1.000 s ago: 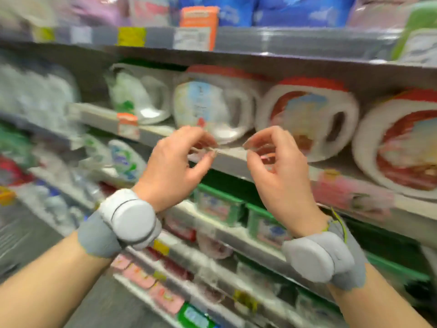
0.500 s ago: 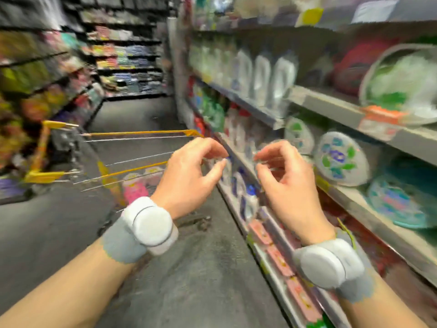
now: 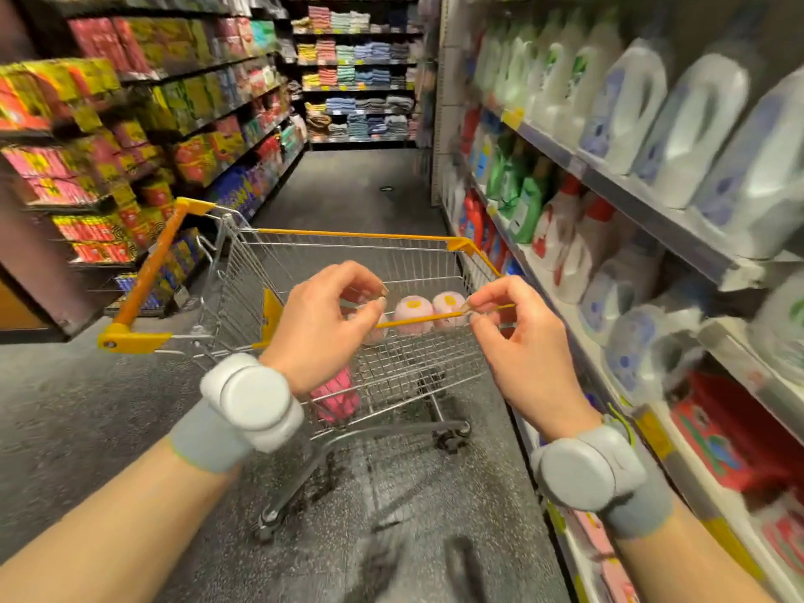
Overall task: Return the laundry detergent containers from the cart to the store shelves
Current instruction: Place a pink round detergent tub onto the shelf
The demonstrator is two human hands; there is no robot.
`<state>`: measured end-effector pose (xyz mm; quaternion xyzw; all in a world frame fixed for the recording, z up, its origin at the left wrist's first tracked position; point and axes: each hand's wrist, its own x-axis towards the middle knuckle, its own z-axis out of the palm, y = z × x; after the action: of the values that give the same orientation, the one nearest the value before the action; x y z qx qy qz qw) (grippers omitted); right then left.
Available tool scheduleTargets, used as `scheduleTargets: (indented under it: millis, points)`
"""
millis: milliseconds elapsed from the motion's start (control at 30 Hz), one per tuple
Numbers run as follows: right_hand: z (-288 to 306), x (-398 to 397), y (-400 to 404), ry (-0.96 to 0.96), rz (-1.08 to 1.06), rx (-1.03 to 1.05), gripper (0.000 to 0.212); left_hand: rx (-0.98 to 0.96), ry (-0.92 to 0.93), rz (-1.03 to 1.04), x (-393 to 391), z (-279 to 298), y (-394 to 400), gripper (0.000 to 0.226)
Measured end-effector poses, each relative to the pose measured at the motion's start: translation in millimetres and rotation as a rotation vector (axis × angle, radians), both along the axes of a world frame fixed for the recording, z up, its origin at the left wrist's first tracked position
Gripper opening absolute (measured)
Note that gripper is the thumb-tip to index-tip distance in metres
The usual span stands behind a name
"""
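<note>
**Handling notes: pink detergent containers in the cart**

Position: Two pink round-topped containers (image 3: 413, 314) and (image 3: 449, 310) sit side by side at the bottom of the wire cart (image 3: 330, 258), near its far right corner, each with a yellow mark on top. A third pink item (image 3: 337, 396) shows low behind the left wrist, part hidden; a further pale top beside the left fingers is mostly covered. The cart stands in the aisle just beside the shelves (image 3: 652, 211) on the right, which carry white jugs and red-capped bottles.

Hands: Left hand (image 3: 324, 328) and right hand (image 3: 522, 341) hover above the cart's near edge, well apart. Each has fingers loosely curled, thumb close to forefinger, nothing held. Neither touches a container.

Judgement on handling: Rigid plastic, probably smooth and a bit slick; likely moderately heavy if full, and not fragile, though a dropped lid could pop. Tops are domed, so a pinch from above would likely slip. Better to reach down past the wire rim and wrap fingers round the body, or use a handle if one exists; none can be made out here. Lift straight up to clear the basket wall.
</note>
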<state>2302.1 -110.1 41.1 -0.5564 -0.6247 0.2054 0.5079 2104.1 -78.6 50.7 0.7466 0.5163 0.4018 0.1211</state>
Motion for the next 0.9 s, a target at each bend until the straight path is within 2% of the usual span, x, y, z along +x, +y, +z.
scheduleTargets:
  millis: [267, 567, 767, 833, 900]
  points:
    - [-31.9, 0.8, 161.6, -0.079, 0.097, -0.135, 0.016, -0.172, -0.015, 0.141, -7.4, -37.1, 145.4, 0.013]
    - [-100.8, -53.2, 307.5, -0.107, 0.22, -0.365, 0.012, -0.479, -0.021, 0.256, -50.9, -110.7, 290.8, 0.016]
    - [-171.7, -115.4, 405.3, -0.205, 0.304, -0.606, 0.014, -0.836, 0.029, 0.38, -91.9, -197.5, 385.2, 0.06]
    - [-199.5, -131.7, 427.7, -0.259, 0.336, -0.722, 0.017, -0.956, 0.035, 0.373, -104.8, -230.3, 405.1, 0.063]
    - [-232.8, -146.9, 448.4, -0.321, 0.353, -0.837, 0.02, -1.06, 0.041, 0.392, -115.0, -267.1, 421.3, 0.053]
